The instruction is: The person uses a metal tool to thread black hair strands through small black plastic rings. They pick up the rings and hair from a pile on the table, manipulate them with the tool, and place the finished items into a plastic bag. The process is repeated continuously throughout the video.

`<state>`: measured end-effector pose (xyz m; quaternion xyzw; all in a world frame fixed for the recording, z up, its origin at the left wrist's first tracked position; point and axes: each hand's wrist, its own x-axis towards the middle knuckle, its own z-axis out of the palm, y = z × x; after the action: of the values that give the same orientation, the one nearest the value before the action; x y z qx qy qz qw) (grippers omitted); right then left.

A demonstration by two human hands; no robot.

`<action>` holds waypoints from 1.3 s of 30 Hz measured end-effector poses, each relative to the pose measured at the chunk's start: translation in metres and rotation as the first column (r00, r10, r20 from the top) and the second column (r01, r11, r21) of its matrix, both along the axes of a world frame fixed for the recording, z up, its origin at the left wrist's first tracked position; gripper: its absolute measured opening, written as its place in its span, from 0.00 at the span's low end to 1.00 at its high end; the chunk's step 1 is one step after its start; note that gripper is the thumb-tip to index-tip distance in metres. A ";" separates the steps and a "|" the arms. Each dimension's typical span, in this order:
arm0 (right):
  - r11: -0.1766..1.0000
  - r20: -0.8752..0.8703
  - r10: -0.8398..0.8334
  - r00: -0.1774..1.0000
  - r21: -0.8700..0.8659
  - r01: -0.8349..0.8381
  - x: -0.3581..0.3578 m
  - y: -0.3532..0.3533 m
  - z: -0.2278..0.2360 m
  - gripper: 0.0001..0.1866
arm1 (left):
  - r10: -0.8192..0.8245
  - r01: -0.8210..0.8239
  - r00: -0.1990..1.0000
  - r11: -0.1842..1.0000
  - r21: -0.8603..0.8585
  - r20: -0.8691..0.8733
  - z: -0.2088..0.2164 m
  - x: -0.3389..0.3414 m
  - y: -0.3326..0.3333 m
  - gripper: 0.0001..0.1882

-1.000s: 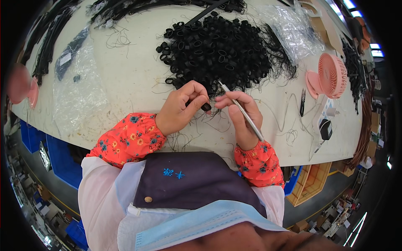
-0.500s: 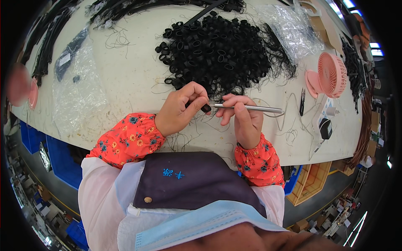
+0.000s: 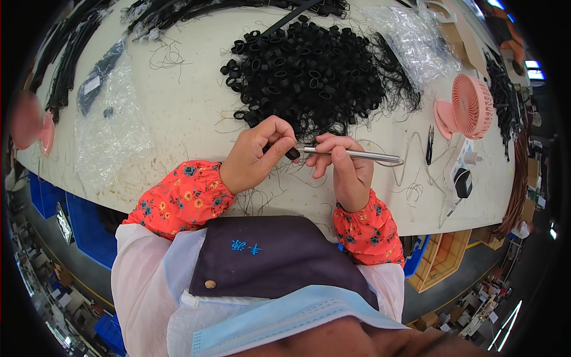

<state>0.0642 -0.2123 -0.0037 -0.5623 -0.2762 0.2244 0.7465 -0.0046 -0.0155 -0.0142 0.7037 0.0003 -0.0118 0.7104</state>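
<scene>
Near the table's front middle, my left hand [image 3: 257,156] is closed in a pinch on a small black belt loop [image 3: 292,154]. My right hand [image 3: 348,169] grips a slim silver pen-shaped tool [image 3: 367,156] between thumb and fingers. The tool lies almost level, its narrow tip pointing left and meeting or nearly meeting the loop; exact contact is too small to tell. Just beyond both hands rises a large pile of black loops [image 3: 309,74], with loose threads around its edges.
Small black snips [image 3: 429,144], a pink fan [image 3: 470,107] and a white power strip [image 3: 455,163] stand at the right. A thin cable [image 3: 410,149] curls near the tool. Clear plastic bags [image 3: 113,128] lie left, black belts [image 3: 238,13] along the back.
</scene>
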 end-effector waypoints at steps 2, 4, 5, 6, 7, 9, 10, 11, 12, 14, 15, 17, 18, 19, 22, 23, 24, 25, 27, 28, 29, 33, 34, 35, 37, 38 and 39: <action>1.000 -0.001 -0.003 1.000 -0.002 0.003 0.000 0.000 0.000 0.13 | 0.004 -0.004 1.000 1.000 -0.009 0.005 0.000 0.000 -0.001 0.06; 1.000 0.003 -0.003 1.000 -0.006 0.003 0.000 0.000 0.000 0.14 | 0.007 -0.007 1.000 1.000 -0.024 0.005 0.001 0.000 -0.001 0.05; 1.000 0.009 -0.001 1.000 -0.008 0.001 0.000 0.000 0.000 0.14 | 0.009 -0.009 1.000 0.999 -0.031 0.005 0.001 0.000 -0.001 0.05; 1.000 0.012 -0.011 1.000 -0.003 0.011 0.000 0.000 0.000 0.13 | 0.020 -0.020 1.000 0.999 -0.032 0.009 0.001 0.000 -0.001 0.05; 1.000 0.015 -0.021 1.000 0.002 0.021 0.000 0.000 0.000 0.13 | 0.032 -0.031 0.999 0.999 -0.033 0.013 0.000 0.000 -0.002 0.05; 0.998 0.014 -0.061 0.998 0.031 0.061 -0.001 0.002 0.000 0.11 | 0.048 -0.048 0.999 0.999 0.000 0.024 0.001 0.000 -0.002 0.05; 0.995 0.151 -0.086 0.985 -0.045 0.094 -0.002 0.003 -0.001 0.09 | 0.052 -0.053 0.998 0.998 0.034 0.031 0.002 0.000 -0.002 0.05; 0.984 0.287 -0.099 0.953 -0.116 0.137 -0.002 0.005 -0.002 0.09 | 0.056 -0.058 0.998 0.996 0.068 0.038 0.003 0.000 -0.001 0.05; 0.965 0.418 -0.099 0.903 -0.182 0.190 -0.002 0.007 -0.002 0.11 | 0.052 -0.056 0.998 0.995 0.085 0.048 0.003 0.000 -0.002 0.05; 0.933 0.627 -0.088 0.774 -0.221 0.285 -0.002 0.011 -0.002 0.16 | 0.043 -0.051 0.997 0.991 0.120 0.067 0.001 -0.002 -0.003 0.05; 0.928 0.706 -0.089 0.702 -0.197 0.315 -0.001 0.014 -0.003 0.17 | 0.055 -0.063 0.996 0.992 0.109 0.072 0.001 -0.002 -0.004 0.05; 0.925 0.738 -0.090 0.668 -0.188 0.331 -0.003 0.016 -0.003 0.18 | 0.079 -0.086 0.994 0.992 0.088 0.081 0.001 -0.001 -0.006 0.06; 0.922 0.724 -0.115 0.680 -0.177 0.345 -0.003 0.015 -0.003 0.18 | 0.088 -0.088 0.996 0.996 -0.015 0.024 0.002 0.000 -0.007 0.06; 0.919 0.709 -0.141 0.691 -0.167 0.358 -0.003 0.014 -0.004 0.18 | 0.092 -0.095 0.995 0.989 -0.117 -0.033 0.006 0.002 -0.008 0.06; 0.916 0.674 -0.212 0.708 -0.114 0.384 -0.002 0.013 -0.007 0.18 | -0.017 -0.050 0.974 0.956 -0.288 -0.225 0.013 0.002 -0.004 0.08; 0.916 0.663 -0.235 0.710 -0.093 0.389 -0.002 0.013 -0.008 0.18 | -0.072 -0.026 0.955 0.946 -0.324 -0.288 0.015 0.002 -0.002 0.08; 0.921 0.642 -0.243 0.727 -0.082 0.381 -0.002 0.013 -0.010 0.18 | -0.098 0.004 0.948 0.954 -0.299 -0.303 0.017 0.003 -0.002 0.08; 0.926 0.619 -0.251 0.744 -0.072 0.372 -0.003 0.014 -0.013 0.17 | -0.124 0.034 0.940 0.961 -0.273 -0.318 0.019 0.004 -0.003 0.08; 0.936 0.551 -0.246 0.797 -0.080 0.344 -0.004 0.014 -0.013 0.16 | -0.154 0.080 0.932 0.970 -0.228 -0.329 0.020 0.005 -0.002 0.08; 0.941 0.503 -0.234 0.832 -0.097 0.324 -0.006 0.013 -0.012 0.16 | -0.160 0.095 0.933 0.973 -0.208 -0.324 0.019 0.005 -0.001 0.08; 0.946 0.454 -0.222 0.863 -0.114 0.303 -0.007 0.012 -0.010 0.16 | -0.166 0.109 0.933 0.976 -0.189 -0.319 0.018 0.006 0.000 0.07; 0.976 0.192 -0.174 0.966 -0.095 0.195 -0.010 0.014 -0.007 0.16 | -0.090 0.090 0.996 0.993 -0.073 0.010 -0.006 0.002 -0.004 0.05; 0.979 0.155 -0.166 0.974 -0.092 0.181 -0.010 0.013 -0.007 0.16 | -0.090 0.091 0.996 0.991 -0.099 0.011 -0.005 0.002 -0.005 0.05; 0.982 0.117 -0.157 0.981 -0.089 0.168 -0.010 0.012 -0.007 0.16 | -0.091 0.092 0.996 0.988 -0.124 0.011 -0.004 0.002 -0.005 0.05; 0.984 0.049 -0.149 0.988 -0.094 0.153 -0.010 0.012 -0.005 0.16 | -0.042 0.032 0.998 0.986 -0.165 -0.053 0.007 0.001 -0.008 0.05; 0.985 0.014 -0.145 0.989 -0.096 0.145 -0.010 0.012 -0.005 0.16 | -0.018 0.002 0.996 0.983 -0.185 -0.086 0.010 0.001 -0.008 0.05; 0.984 0.057 -0.138 0.989 -0.105 0.144 -0.010 0.011 -0.005 0.16 | -0.024 0.006 0.995 0.985 -0.175 -0.100 0.011 0.001 -0.007 0.06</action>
<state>0.0543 -0.2010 -0.0090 -0.6257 -0.2414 0.1717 0.7216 -0.0033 -0.0229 -0.0035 0.6373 0.0300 -0.0530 0.7682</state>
